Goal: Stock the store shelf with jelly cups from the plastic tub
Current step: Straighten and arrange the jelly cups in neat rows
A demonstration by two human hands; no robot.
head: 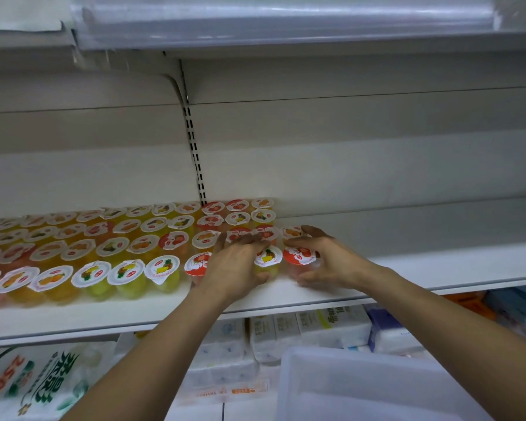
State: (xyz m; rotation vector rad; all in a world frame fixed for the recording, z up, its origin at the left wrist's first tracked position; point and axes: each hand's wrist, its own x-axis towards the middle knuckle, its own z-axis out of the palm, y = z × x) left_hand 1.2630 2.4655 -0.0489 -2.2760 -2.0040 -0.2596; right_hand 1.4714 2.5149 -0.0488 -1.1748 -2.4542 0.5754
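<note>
Fingers: right hand (322, 259) curled round red-lidded jelly cup (299, 256); left hand (240, 265) flat against pineapple-lidded jelly cup (267, 258).
Risk: hasty release could topple cups across shelf (438, 265).

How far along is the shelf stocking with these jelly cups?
Done: rows of jelly cups fill the shelf's left part. In hand: the left hand and right hand set front-row cups, including a red-lidded cup. Left: the shelf's bare right stretch.
</note>
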